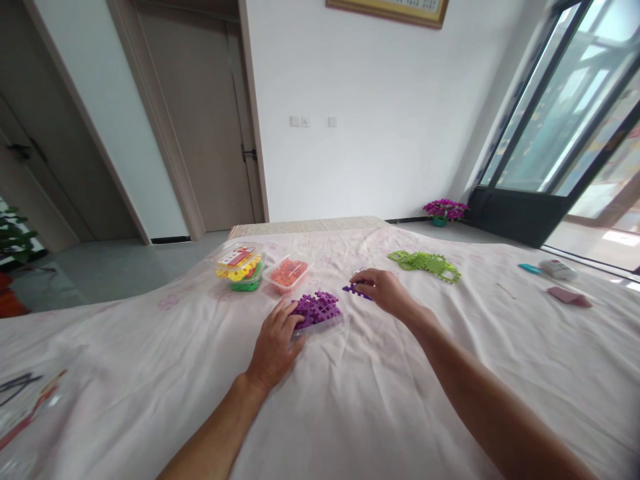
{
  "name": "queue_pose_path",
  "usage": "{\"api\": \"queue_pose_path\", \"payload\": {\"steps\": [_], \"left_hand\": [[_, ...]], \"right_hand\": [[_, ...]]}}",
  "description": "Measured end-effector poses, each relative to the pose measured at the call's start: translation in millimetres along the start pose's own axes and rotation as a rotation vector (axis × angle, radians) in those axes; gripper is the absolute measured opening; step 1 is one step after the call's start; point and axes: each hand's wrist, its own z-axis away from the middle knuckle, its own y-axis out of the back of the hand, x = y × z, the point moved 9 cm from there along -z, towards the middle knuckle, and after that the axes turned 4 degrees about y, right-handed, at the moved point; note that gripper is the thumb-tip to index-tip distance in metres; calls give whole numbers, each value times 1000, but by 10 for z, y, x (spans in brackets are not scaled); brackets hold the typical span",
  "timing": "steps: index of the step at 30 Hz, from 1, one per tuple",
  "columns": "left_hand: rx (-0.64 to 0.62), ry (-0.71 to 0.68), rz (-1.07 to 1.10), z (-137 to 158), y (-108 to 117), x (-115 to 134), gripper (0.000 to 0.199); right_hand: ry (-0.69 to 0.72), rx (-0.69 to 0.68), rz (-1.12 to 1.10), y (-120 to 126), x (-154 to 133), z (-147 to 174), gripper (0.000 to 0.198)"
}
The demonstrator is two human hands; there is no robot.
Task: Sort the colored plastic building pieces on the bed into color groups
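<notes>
In the head view a clear plastic box (pixel 320 327) heaped with purple interlocking plastic pieces (pixel 317 308) sits on the cloth. My left hand (pixel 277 337) grips the box at its left side, fingers over the pieces and thumb low at the front. To the right of the box, my right hand (pixel 379 288) pinches a dark purple piece (pixel 356 291) just above the cloth. A small pale item behind its fingertips is too small to make out. Behind the purple box stands another clear box of orange pieces (pixel 289 274).
Stacked boxes with yellow pieces (pixel 239 268) and green pieces (pixel 246 282) stand at the back left. Joined lime-green pieces (pixel 425 264) lie at the back right. Farther right are a white object (pixel 557 269) and a pink cloth (pixel 570 297). A clear plastic bag (pixel 35 400) lies at near left.
</notes>
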Motion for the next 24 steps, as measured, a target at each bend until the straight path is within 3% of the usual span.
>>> {"api": "queue_pose_path", "payload": {"steps": [4, 13, 24], "left_hand": [[7, -2, -12, -11, 21, 28, 25], [-3, -36, -50, 1, -7, 57, 28], [-32, -60, -81, -16, -5, 78, 27]], "right_hand": [[103, 114, -175, -218, -211, -330, 24], [205, -69, -300, -949, -559, -710, 19], [350, -146, 36, -1016, -679, -692, 24]]}}
